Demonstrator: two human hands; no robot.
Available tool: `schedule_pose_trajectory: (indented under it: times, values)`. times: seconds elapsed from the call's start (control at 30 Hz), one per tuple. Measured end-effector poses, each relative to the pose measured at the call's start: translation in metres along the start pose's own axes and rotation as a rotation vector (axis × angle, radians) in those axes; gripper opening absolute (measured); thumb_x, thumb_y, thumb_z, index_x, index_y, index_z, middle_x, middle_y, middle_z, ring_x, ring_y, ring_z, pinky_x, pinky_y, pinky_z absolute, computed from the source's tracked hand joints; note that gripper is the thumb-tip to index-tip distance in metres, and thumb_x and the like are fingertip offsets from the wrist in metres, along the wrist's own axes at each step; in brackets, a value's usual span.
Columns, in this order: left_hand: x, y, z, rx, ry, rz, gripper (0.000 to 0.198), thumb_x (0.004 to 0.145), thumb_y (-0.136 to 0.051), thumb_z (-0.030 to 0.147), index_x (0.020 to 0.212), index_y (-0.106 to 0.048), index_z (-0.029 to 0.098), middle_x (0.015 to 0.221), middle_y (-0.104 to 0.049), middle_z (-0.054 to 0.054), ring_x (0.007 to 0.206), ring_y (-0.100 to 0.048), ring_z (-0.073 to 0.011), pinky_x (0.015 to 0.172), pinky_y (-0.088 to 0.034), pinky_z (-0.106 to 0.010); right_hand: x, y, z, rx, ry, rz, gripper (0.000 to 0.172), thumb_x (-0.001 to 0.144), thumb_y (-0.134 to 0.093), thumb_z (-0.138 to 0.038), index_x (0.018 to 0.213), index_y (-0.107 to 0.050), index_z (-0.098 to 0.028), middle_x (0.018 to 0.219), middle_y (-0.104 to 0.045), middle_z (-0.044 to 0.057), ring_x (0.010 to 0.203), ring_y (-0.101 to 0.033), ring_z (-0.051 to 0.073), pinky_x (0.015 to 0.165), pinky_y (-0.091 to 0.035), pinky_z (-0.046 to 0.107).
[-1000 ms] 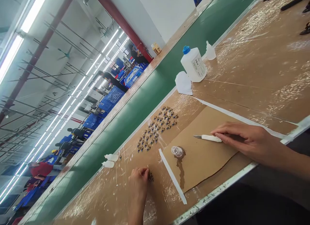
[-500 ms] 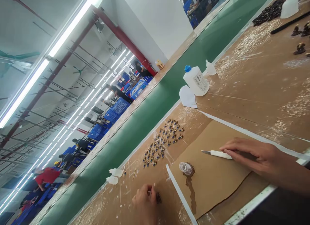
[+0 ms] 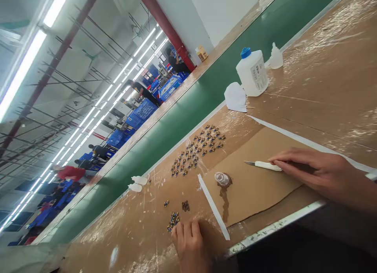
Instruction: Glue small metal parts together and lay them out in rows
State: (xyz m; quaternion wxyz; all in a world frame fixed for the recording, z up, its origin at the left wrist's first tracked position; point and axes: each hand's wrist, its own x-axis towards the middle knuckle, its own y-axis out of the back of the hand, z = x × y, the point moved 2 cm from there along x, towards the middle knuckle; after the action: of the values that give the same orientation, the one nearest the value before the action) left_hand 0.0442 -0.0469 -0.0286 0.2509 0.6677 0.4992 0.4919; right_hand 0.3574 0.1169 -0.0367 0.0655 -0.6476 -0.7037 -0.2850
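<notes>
A small knife [image 3: 263, 166] with a white handle and short blade lies low over the brown cardboard sheet [image 3: 262, 194]; my right hand [image 3: 321, 173] pinches the end of its handle. My left hand [image 3: 188, 241] rests near the table's front edge, fingers closed and bent downward, beside a pile of small blue-and-gold pieces [image 3: 173, 221]. Its fingertips' contents are hidden. Just beyond it are a small heap of dark brown bits [image 3: 185, 205] and one loose piece [image 3: 166, 203]. A small clear jar [image 3: 222, 179] stands on the cardboard, with a dark wet streak running from it.
Several blue-and-gold pieces [image 3: 197, 147] are spread in rows beyond the cardboard. A blue-capped bottle [image 3: 252, 73], a dropper bottle [image 3: 276, 56] and white paper [image 3: 235, 97] stand farther back. Two small bottles [image 3: 137, 183] lie at left. A green belt [image 3: 176, 128] runs behind; people work beyond it.
My left hand has drawn back toward the front edge, and the blue-and-gold pile and brown bits now show. My right hand keeps the knife in about the same place. The view has shifted.
</notes>
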Motion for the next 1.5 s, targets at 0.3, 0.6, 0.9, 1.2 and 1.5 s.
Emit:
schedule_pose_trajectory:
  times: [0.3, 0.6, 0.9, 1.2, 1.5]
  values:
    - [-0.003, 0.01, 0.018, 0.156, -0.204, 0.017, 0.032, 0.08, -0.046, 0.004, 0.093, -0.072, 0.017, 0.085, -0.067, -0.012, 0.083, -0.056, -0.0288, 0.083, -0.043, -0.045, 0.001, 0.004, -0.006, -0.08, 0.003, -0.098, 0.024, 0.09, -0.05, -0.04, 0.09, -0.067, -0.022, 0.092, -0.067, 0.005, 0.082, -0.061, 0.018, 0.069, -0.047, 0.029]
    - [-0.035, 0.005, -0.005, -0.095, 0.162, 0.112, 0.034, 0.085, -0.046, 0.012, 0.096, -0.073, 0.029, 0.088, -0.073, -0.005, 0.073, -0.065, -0.0241, 0.067, -0.045, -0.039, 0.001, 0.004, -0.012, -0.086, -0.041, -0.093, 0.025, 0.089, -0.049, -0.043, 0.089, -0.067, -0.025, 0.091, -0.068, 0.004, 0.081, -0.061, 0.02, 0.068, -0.046, 0.032]
    - [-0.049, -0.009, -0.003, -0.417, 0.363, 0.13, 0.028, 0.086, -0.05, 0.026, 0.103, -0.072, 0.032, 0.091, -0.069, -0.006, 0.08, -0.066, -0.0249, 0.073, -0.05, -0.041, 0.001, 0.004, -0.01, -0.084, -0.052, -0.082, 0.021, 0.086, -0.05, -0.045, 0.087, -0.066, -0.031, 0.09, -0.068, 0.001, 0.08, -0.061, 0.022, 0.067, -0.047, 0.037]
    - [-0.042, -0.003, 0.006, -0.509, 0.319, 0.183, 0.038, 0.084, -0.053, 0.021, 0.112, -0.064, 0.044, 0.086, -0.065, -0.002, 0.075, -0.064, -0.0215, 0.071, -0.047, -0.04, 0.002, 0.003, -0.012, -0.08, -0.031, -0.067, 0.022, 0.086, -0.05, -0.045, 0.087, -0.066, -0.03, 0.089, -0.068, 0.003, 0.08, -0.061, 0.022, 0.069, -0.047, 0.037]
    - [-0.003, -0.009, -0.085, -0.274, 0.506, -0.211, 0.033, 0.086, -0.047, 0.042, 0.101, -0.071, 0.025, 0.1, -0.072, -0.006, 0.092, -0.065, -0.0261, 0.079, -0.048, -0.037, 0.002, 0.001, -0.009, -0.099, 0.015, -0.069, 0.021, 0.086, -0.05, -0.041, 0.088, -0.066, -0.027, 0.09, -0.069, 0.003, 0.08, -0.062, 0.023, 0.071, -0.047, 0.037]
